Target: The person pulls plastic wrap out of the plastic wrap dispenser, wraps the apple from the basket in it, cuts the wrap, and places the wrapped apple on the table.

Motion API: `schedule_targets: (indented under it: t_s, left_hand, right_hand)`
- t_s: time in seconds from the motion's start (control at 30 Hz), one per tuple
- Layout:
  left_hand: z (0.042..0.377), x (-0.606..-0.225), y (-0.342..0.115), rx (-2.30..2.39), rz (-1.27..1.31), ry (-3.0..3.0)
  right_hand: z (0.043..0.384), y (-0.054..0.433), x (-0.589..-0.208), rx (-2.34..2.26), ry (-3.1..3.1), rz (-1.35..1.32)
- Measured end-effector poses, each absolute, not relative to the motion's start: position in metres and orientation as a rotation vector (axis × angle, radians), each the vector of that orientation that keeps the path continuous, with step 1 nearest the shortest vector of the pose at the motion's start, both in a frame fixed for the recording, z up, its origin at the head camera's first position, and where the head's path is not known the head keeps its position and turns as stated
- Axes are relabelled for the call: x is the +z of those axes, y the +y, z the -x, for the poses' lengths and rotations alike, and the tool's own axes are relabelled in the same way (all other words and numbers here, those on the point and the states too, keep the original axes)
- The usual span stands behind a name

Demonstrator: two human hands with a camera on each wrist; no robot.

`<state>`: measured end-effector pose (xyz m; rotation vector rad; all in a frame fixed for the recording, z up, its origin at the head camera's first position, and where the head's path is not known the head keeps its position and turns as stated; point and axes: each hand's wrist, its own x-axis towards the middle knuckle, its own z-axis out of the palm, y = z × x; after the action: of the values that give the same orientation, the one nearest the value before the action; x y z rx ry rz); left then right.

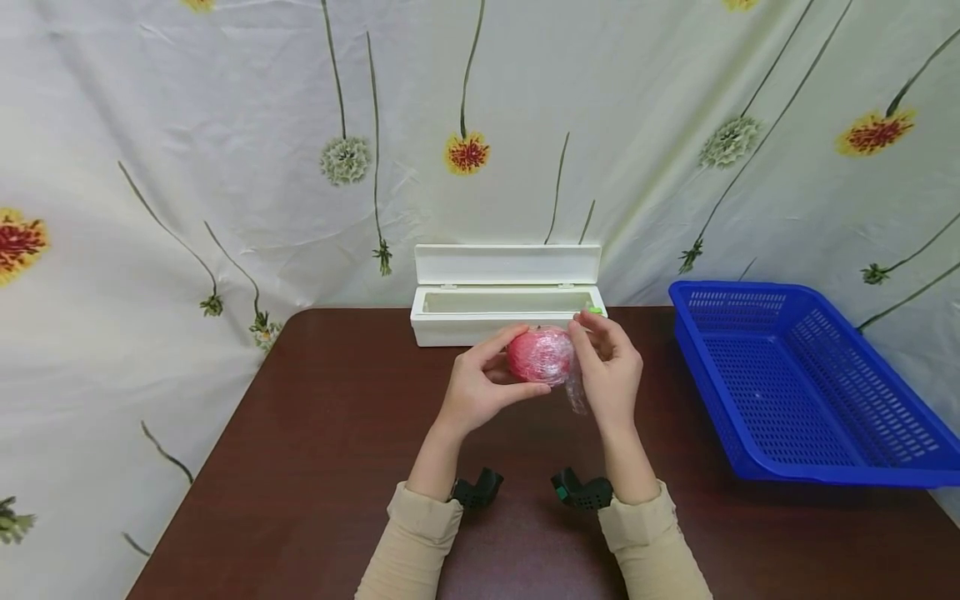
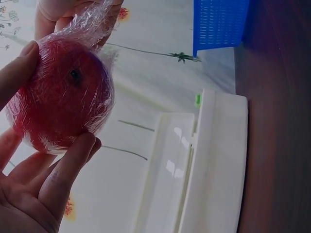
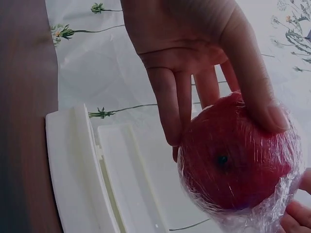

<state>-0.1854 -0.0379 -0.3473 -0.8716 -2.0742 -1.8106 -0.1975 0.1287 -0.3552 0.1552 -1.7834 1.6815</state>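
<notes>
A red apple (image 1: 537, 357) wrapped in clear cling film is held up above the table between both hands. My left hand (image 1: 478, 385) grips it from the left side, thumb below and fingers around it. The right hand (image 1: 615, 379) pinches the loose gathered end of the cling film (image 1: 576, 393) at the apple's right side, where a strip hangs down. In the left wrist view, the dark stem spot of the apple (image 2: 58, 104) shows through the film. The right wrist view shows the film bunched along the lower right of the apple (image 3: 228, 179).
Behind the hands stands a long white box (image 1: 450, 333) with its lid (image 1: 507, 265) raised and a small green piece (image 1: 595, 310) at its right end. To the right is a blue plastic basket (image 1: 712, 400). Both sit on the dark brown table (image 1: 322, 467), before a flowered cloth (image 1: 285, 108).
</notes>
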Motion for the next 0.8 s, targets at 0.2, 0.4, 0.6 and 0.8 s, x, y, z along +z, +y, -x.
schedule_targets:
  t_s: [0.2,0.4,0.6,0.8]
  left_hand:
    - [0.185,-0.347,-0.037,-1.793,0.839,-2.108]
    - [0.183,-0.346,-0.034,-1.764,0.833,-2.095]
    - [0.190,-0.359,-0.025,-1.661,0.848,-2.058]
    - [0.201,-0.374,-0.022,-1.634,0.848,-2.015]
  right_hand:
    - [0.184,0.123,-0.337,1.677,-1.752,-0.153]
    - [0.191,0.124,-0.348,1.667,-1.708,-0.159]
    - [0.202,0.122,-0.365,1.626,-1.740,-0.138]
    - [0.202,0.120,-0.370,1.584,-1.850,-0.090]
